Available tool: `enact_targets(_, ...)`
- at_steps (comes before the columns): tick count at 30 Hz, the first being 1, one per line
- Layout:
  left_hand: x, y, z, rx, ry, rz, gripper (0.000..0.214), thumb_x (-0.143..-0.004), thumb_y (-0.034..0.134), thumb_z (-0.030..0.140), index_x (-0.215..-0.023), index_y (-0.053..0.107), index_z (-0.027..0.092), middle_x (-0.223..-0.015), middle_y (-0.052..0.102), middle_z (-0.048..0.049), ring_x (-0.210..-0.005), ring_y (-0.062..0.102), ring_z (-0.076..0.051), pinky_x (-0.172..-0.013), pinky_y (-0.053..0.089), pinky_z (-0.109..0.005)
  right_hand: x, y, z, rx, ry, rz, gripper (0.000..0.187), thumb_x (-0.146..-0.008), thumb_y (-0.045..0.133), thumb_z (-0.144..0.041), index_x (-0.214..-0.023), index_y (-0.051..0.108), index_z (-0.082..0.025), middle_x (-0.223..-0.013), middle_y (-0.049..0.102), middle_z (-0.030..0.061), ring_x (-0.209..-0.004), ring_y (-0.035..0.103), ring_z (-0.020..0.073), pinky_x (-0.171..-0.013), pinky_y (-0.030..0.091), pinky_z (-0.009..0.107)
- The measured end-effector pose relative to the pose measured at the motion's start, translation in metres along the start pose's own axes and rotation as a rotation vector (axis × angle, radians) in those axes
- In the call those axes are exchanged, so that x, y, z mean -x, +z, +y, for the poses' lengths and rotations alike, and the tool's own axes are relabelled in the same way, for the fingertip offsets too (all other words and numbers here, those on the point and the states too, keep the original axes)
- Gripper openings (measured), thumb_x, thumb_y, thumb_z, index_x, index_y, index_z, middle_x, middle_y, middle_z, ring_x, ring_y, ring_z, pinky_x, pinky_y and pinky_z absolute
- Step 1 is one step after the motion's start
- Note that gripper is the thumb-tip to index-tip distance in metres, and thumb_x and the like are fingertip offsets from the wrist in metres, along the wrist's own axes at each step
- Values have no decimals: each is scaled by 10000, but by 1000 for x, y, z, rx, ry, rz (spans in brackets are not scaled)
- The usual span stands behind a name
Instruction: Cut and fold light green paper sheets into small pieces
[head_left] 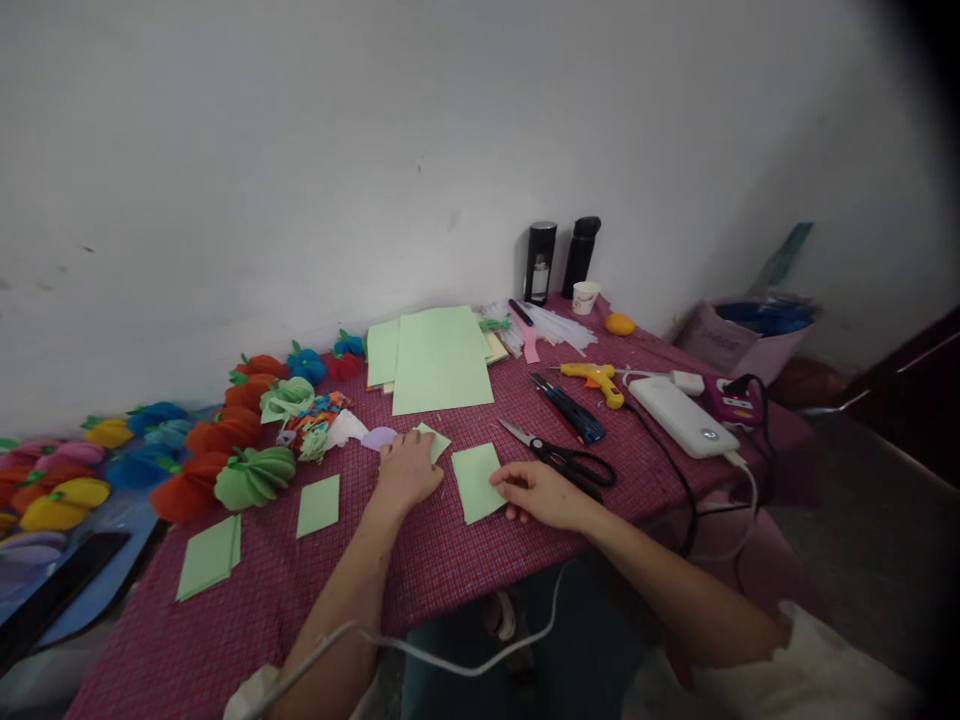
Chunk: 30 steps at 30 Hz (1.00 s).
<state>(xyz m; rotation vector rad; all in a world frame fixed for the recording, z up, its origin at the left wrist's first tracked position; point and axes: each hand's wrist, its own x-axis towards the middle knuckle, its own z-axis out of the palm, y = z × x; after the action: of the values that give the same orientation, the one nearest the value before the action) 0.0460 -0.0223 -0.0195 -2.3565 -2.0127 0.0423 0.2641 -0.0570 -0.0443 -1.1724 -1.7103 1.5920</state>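
- L hand (409, 468) partly covering sm. green card (437, 438); can't tell grip
- R hand (547, 493) touching paper stack (472, 482) at R edge; grip unclear
- Scissors (556, 452) lying nearby

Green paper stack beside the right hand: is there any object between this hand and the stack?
Nothing visible: the right hand is at the right edge of the green paper stack. The scissors lie beyond the hand.
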Motion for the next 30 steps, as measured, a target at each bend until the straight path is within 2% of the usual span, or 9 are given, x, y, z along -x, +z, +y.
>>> enact_targets(4, -1, 2, -3, 0, -25, 34, 413, -720, 473, 289, -1124, 477, 206, -1120, 512, -113, -1039, 437, -288, -832, 327, -437, 1, 2, -1, 70, -2, -30, 244, -799, 435, -293, -948, 554, -140, -564, 546, -21, -437, 495, 71, -405, 388, 172)
enact_targets(7, -3, 3, -5, 16, 6, 105, 447, -739, 469, 345, -1169, 455, 221, -1181, 478, -116, -1062, 423, -295, -849, 315, -447, 2, 2, -5, 177, -6, -28, 275, -806, 427, -301, -1007, 542, -152, -625, 569, -13, -443, 517, 73, -406, 387, 173)
enact_targets(10, -6, 5, -4, 24, 82, 161, 489, -739, 487, 382, -1212, 431, 275, -1280, 401, -97, -1155, 341, -310, -894, 278, -465, 6, -2, -11, 385, -39, 24, 342, -821, 411, -302, -1131, 495, -186, -644, 599, -14, -416, 515, 73, -424, 379, 183)
enact_targets(13, -11, 7, -2, 29, 120, 155, 420, -755, 486, 361, -1172, 476, 317, -1295, 393, -67, -1197, 296, -300, -922, 251, -470, 12, -6, -18, 632, -112, 122, 363, -809, 444, -321, -1144, 508, -198, -666, 627, 4, -504, 559, 106, -518, 404, 215)
enact_targets(17, -17, 10, -1, 26, 61, 202, 293, -787, 459, 330, -1059, 558, 288, -1237, 449, -69, -1161, 342, -280, -918, 266, -463, 20, -8, -22, 834, -150, 187, 327, -791, 482, -340, -1086, 557, -220, -747, 657, 24, -670, 600, 152, -624, 414, 246)
enact_targets(21, -20, 13, -6, 16, -42, 265, 256, -799, 449, 306, -1001, 587, 230, -1185, 483, -106, -1102, 392, -282, -892, 295, -463, 24, -9, -21, 874, -196, 186, 286, -790, 494, -296, -1060, 564, -231, -814, 661, 11, -744, 598, 150, -684, 424, 249)
enact_targets(25, -19, 13, -11, 43, -91, 336, 272, -807, 444, 325, -998, 590, 197, -1170, 491, -132, -1088, 411, -300, -876, 310, -473, 27, -17, -16, 932, -321, 289, 247, -781, 511, -245, -1013, 583, -201, -953, 627, 40, -917, 544, 167, -822, 404, 289)
enact_targets(27, -18, 9, -8, 99, -33, 354, 286, -806, 454, 323, -1042, 571, 211, -1178, 498, -116, -1084, 426, -284, -881, 322, -456, 27, -24, -11, 975, -352, 361, 262, -769, 526, -236, -1022, 579, -194, -1014, 603, 61, -974, 511, 183, -865, 385, 328)
enact_targets(30, -15, 2, 1, 226, 143, 337, 278, -823, 434, 285, -1072, 552, 246, -1144, 542, -69, -1080, 452, -238, -894, 332, -426, 26, -37, -3, 1029, -355, 466, 292, -758, 535, -239, -1046, 567, -194, -1092, 567, 77, -1019, 481, 204, -896, 363, 375)
